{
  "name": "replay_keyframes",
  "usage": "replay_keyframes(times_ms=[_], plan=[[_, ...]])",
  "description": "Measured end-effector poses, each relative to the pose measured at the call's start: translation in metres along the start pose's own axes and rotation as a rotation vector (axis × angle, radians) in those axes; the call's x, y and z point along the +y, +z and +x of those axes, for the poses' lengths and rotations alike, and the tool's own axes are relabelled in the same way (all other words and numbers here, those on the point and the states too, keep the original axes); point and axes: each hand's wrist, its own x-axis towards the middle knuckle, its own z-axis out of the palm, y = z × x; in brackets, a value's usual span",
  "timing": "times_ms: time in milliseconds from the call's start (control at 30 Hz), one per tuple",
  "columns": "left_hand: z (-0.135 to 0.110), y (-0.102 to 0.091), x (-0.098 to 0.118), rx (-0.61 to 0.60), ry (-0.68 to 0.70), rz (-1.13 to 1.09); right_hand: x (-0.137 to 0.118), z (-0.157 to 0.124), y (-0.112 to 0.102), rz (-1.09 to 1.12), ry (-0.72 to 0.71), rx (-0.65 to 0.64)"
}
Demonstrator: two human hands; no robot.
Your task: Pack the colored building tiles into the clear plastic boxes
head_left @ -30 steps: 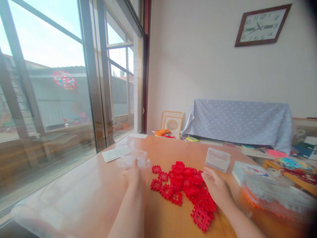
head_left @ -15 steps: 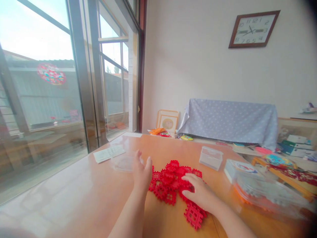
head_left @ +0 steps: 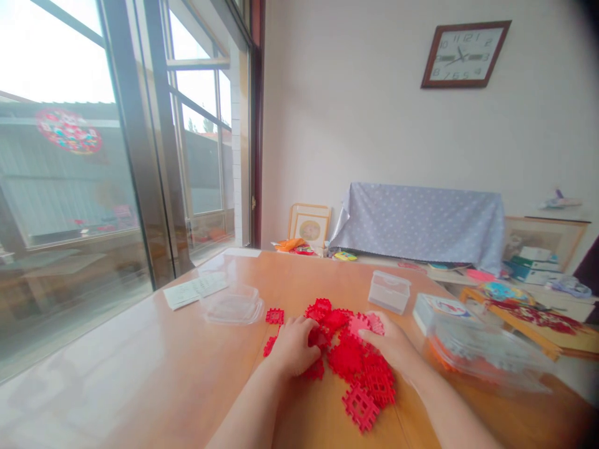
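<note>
A loose heap of red plastic interlocking squares (head_left: 346,355) with notched edges and window-like holes lies on the table in front of me. At the heap's left side, my left hand (head_left: 292,349) curls its fingers and thumb around some of the red squares, hiding part of them. My right hand (head_left: 388,343) is at the right side of the heap, with a blurred, paler red square (head_left: 361,323) between its thumb and fingers. Nearest to me lies a single notched square (head_left: 360,406). Another small one (head_left: 274,316) lies apart, beyond my left hand.
On the glossy wooden table (head_left: 224,386) are a clear plastic lid (head_left: 234,305) and a paper sheet (head_left: 195,290) at left. A clear box (head_left: 389,292) stands behind the heap. To the right are a white box (head_left: 442,312) and a clear container with orange and grey pieces (head_left: 486,355).
My left hand has come down from its raised, open pose onto the left of the heap. My right hand has closed on a red square. The view has turned slightly right.
</note>
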Motion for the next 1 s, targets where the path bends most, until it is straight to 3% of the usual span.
replay_keyframes(times_ms=[100,200,433,533,667,833,1000], plan=[[0.003,0.0,-0.001,0.072,-0.006,-0.073,-0.004,-0.002,0.001,0.061,0.089,-0.032],[0.006,0.0,-0.005,0.151,-0.048,-0.197,-0.005,-0.002,0.0,-0.03,0.12,0.022],[0.014,0.002,-0.015,0.317,-0.211,-0.463,0.004,0.003,-0.011,-0.184,0.048,0.078],[0.014,0.0,-0.018,0.323,-0.261,-0.428,0.012,0.006,-0.017,-0.349,0.0,0.083],[0.011,-0.003,-0.024,0.265,-0.324,-0.204,0.015,0.009,-0.019,-0.525,-0.114,0.177],[0.011,-0.007,-0.028,0.317,-0.37,-0.01,-0.009,0.008,0.002,-0.568,-0.22,0.19],[0.008,-0.009,-0.025,0.272,-0.455,0.022,-0.033,0.024,0.042,-0.572,-0.26,-0.021]])
